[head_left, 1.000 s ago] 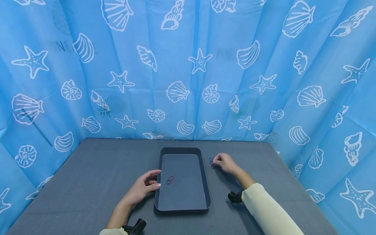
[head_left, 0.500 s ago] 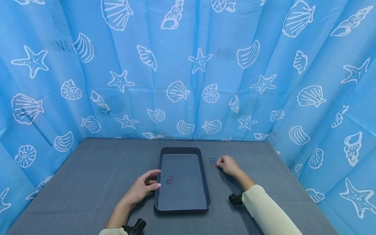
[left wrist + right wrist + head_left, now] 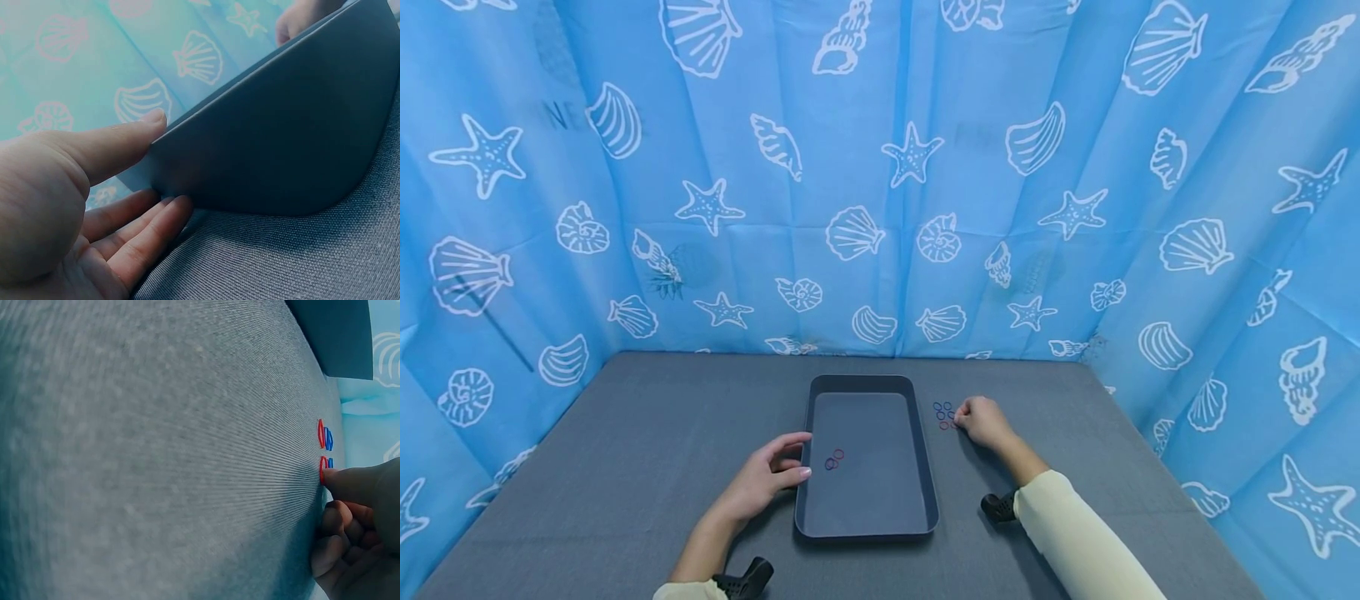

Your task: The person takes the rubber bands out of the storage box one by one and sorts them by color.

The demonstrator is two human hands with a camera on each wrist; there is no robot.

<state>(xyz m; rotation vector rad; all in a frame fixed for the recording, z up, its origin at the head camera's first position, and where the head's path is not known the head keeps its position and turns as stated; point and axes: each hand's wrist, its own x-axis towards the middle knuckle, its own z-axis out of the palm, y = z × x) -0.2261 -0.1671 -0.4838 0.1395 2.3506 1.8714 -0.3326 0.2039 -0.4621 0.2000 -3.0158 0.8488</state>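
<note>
My left hand (image 3: pixel 758 485) holds the left side of a dark grey rectangular tray (image 3: pixel 871 535). In the left wrist view, the thumb lies over the tray's rim while the other fingers touch the outer wall lower down. Inside the tray are a few small thin rubber bands, red (image 3: pixel 838 454) and dark blue (image 3: pixel 829 464). To the right of the tray, my right hand (image 3: pixel 987 423) is low at the cloth, fingers curled and thumb tip at a red rubber band (image 3: pixel 322 464). Another red band (image 3: pixel 320 434) and several blue bands (image 3: pixel 329 439) lie beside it.
Grey cloth (image 3: pixel 700 400) covers the table. A blue curtain (image 3: pixel 880 283) with white shells and starfish rises behind and along both sides. Each wrist wears a black device, one (image 3: pixel 748 579) by the left sleeve and one (image 3: pixel 998 506) by the right sleeve.
My right hand has shifted slightly right from over the bands, uncovering more of the small group. A second red band now shows at its fingertips. The left hand and tray stay put.
</note>
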